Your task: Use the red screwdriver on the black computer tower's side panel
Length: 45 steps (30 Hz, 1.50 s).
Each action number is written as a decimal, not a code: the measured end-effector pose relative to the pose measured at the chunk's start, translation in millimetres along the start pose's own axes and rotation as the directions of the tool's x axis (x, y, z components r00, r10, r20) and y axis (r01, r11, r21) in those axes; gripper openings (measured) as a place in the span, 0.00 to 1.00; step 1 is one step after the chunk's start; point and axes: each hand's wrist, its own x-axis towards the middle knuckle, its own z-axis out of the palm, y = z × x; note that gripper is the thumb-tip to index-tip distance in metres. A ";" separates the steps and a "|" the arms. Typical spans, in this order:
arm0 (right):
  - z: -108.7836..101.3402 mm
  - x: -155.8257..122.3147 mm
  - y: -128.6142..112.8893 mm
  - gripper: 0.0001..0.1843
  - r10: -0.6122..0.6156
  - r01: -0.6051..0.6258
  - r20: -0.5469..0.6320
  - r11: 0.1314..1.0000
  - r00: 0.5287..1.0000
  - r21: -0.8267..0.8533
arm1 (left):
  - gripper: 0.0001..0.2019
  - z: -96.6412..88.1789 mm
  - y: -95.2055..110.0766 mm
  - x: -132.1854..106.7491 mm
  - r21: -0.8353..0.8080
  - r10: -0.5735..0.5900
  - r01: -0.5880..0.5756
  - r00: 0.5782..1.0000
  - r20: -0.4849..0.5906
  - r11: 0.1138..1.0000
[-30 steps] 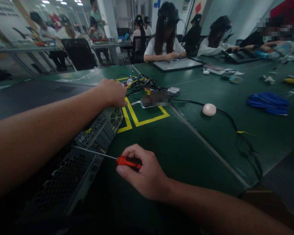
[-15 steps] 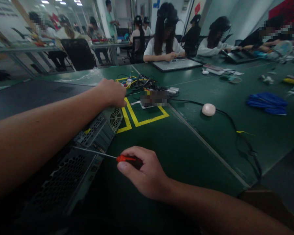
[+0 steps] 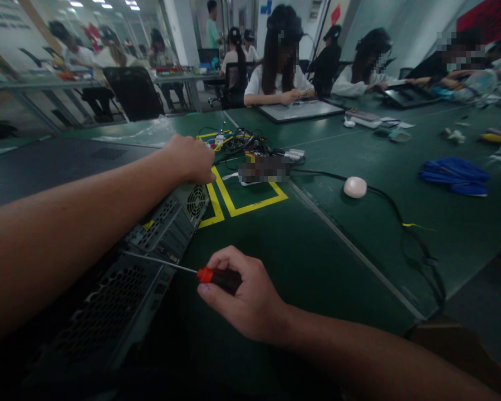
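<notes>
A dark computer case [image 3: 150, 262] lies on its side on the green table [image 3: 309, 250], its perforated rear panel facing me. My left hand [image 3: 190, 159] rests closed over the case's far top corner, above the round fan grille. My right hand [image 3: 242, 298] grips a screwdriver [image 3: 215, 275] with a red and black handle. Its thin metal shaft runs left and its tip meets the rear panel near the ports.
Yellow tape lines [image 3: 242, 200] mark the table beside the case. Behind them lies a tangle of cables [image 3: 246, 142]. A white round object [image 3: 354, 187] sits on a black cable, blue gloves [image 3: 455, 175] farther right. Several seated people work at the far side.
The screwdriver handle has turned slightly in my right hand's fingers, showing more black. My left hand stays put. A standing person in the background has walked right.
</notes>
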 end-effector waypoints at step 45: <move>-0.1 -1.4 1.1 0.12 0.046 -0.045 -0.035 0.999 0.998 0.021 | 0.32 1.8 1.3 1.2 0.017 -0.010 0.010 1.000 0.015 1.000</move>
